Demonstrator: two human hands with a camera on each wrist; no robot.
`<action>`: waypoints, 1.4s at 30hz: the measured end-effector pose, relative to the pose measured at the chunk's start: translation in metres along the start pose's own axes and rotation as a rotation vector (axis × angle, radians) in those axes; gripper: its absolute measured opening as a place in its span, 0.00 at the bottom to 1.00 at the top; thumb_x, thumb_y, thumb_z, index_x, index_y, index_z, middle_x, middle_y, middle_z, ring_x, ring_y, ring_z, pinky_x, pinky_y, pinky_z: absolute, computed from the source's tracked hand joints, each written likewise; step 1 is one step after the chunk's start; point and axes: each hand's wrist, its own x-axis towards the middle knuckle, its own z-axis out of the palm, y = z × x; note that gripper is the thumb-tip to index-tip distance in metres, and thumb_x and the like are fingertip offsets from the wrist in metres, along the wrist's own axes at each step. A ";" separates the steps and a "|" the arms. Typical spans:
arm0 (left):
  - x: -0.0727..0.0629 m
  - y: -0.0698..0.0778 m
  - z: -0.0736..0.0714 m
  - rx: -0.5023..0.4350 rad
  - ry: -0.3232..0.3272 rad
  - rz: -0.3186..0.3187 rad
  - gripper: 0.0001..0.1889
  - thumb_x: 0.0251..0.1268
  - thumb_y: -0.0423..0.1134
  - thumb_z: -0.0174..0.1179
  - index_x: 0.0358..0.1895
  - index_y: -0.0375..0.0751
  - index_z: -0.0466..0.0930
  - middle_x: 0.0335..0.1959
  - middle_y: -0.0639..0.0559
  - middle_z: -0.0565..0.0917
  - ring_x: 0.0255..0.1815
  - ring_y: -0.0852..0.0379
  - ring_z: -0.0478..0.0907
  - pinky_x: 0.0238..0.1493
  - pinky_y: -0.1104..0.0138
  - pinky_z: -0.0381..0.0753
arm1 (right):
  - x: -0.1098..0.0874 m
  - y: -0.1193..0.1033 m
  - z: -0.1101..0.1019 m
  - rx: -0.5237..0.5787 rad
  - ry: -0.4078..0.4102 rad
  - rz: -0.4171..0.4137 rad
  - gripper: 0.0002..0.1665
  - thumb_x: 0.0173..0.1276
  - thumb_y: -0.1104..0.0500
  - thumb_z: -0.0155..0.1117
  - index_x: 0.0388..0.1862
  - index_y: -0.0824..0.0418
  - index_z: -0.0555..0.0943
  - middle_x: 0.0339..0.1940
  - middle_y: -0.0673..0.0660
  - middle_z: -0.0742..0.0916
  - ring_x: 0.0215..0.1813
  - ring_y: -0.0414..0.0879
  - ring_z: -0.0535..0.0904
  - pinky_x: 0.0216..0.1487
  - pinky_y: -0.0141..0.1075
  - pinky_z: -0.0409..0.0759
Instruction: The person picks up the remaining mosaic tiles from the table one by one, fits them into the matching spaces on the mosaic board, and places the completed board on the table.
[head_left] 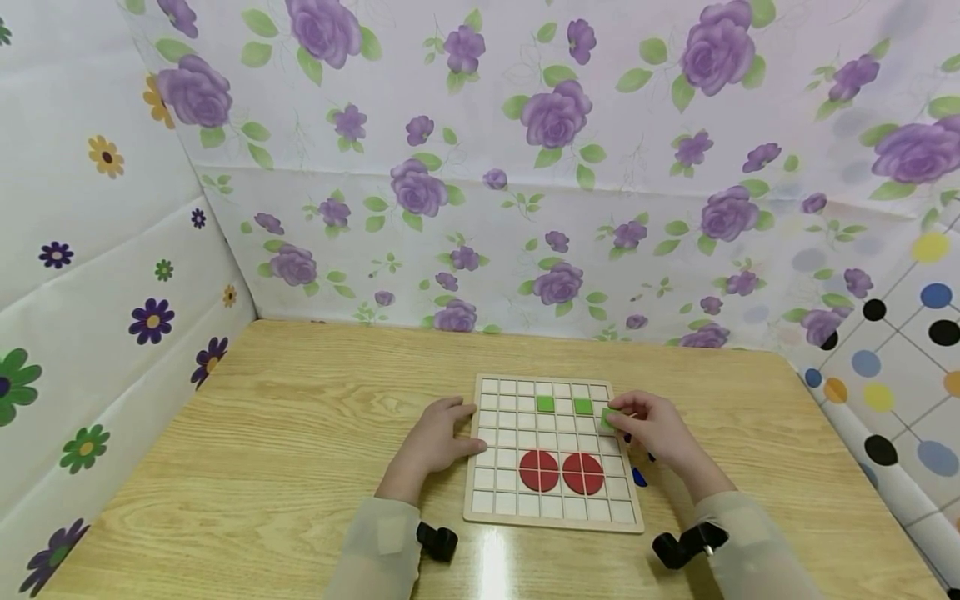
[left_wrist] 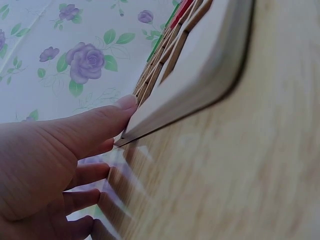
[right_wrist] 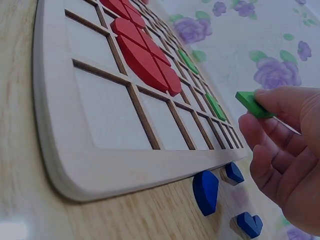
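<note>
A wooden grid board (head_left: 553,523) lies on the table, its cells pale. Two red circles (head_left: 539,472), each made of quarter pieces, sit in the lower cells, and two green square tiles (head_left: 545,404) lie in an upper row. My right hand (head_left: 660,429) pinches another green tile (right_wrist: 248,103) between thumb and fingers, above the board's right edge. At the left edge rests my left hand (head_left: 438,437), its thumb touching the frame and its fingers extended, as the left wrist view shows.
Several blue pieces (right_wrist: 205,193) lie on the wooden table (head_left: 337,400) just right of the board, partly under the right hand. Behind the table hangs a flowered cloth (head_left: 480,208). Black wrist mounts (head_left: 437,542) sit at both sleeves.
</note>
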 end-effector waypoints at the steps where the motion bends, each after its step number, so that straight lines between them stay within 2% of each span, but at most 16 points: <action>1: 0.000 0.000 0.000 0.002 0.000 0.001 0.34 0.58 0.50 0.66 0.67 0.43 0.69 0.72 0.41 0.61 0.73 0.39 0.55 0.70 0.46 0.59 | 0.001 0.000 0.000 0.000 0.000 -0.001 0.20 0.65 0.55 0.65 0.49 0.67 0.77 0.35 0.62 0.84 0.29 0.51 0.80 0.25 0.38 0.78; 15: 0.001 -0.001 0.001 -0.002 0.001 0.005 0.34 0.58 0.50 0.66 0.67 0.43 0.69 0.72 0.41 0.62 0.73 0.39 0.55 0.70 0.46 0.60 | 0.010 0.006 0.004 -0.012 -0.005 0.005 0.18 0.65 0.56 0.64 0.50 0.65 0.78 0.37 0.61 0.84 0.31 0.48 0.81 0.26 0.37 0.78; 22: 0.000 0.000 0.000 -0.002 0.000 0.008 0.33 0.58 0.50 0.65 0.66 0.42 0.69 0.71 0.40 0.62 0.73 0.39 0.56 0.70 0.46 0.60 | 0.014 0.004 0.004 0.017 -0.029 0.016 0.19 0.67 0.59 0.62 0.53 0.68 0.77 0.38 0.61 0.83 0.34 0.49 0.84 0.28 0.36 0.80; 34: -0.001 0.000 0.000 -0.008 0.002 0.005 0.33 0.58 0.49 0.66 0.66 0.42 0.69 0.71 0.41 0.62 0.73 0.39 0.55 0.70 0.47 0.60 | 0.020 0.003 0.007 0.001 -0.042 -0.016 0.17 0.66 0.61 0.62 0.51 0.70 0.76 0.36 0.62 0.83 0.31 0.49 0.81 0.28 0.37 0.80; 42: -0.001 0.001 -0.001 -0.011 0.004 0.006 0.33 0.58 0.49 0.66 0.66 0.42 0.69 0.71 0.40 0.62 0.73 0.39 0.55 0.70 0.46 0.60 | 0.025 0.002 0.009 -0.016 -0.034 -0.002 0.17 0.66 0.61 0.62 0.50 0.70 0.77 0.35 0.60 0.83 0.28 0.48 0.78 0.27 0.37 0.79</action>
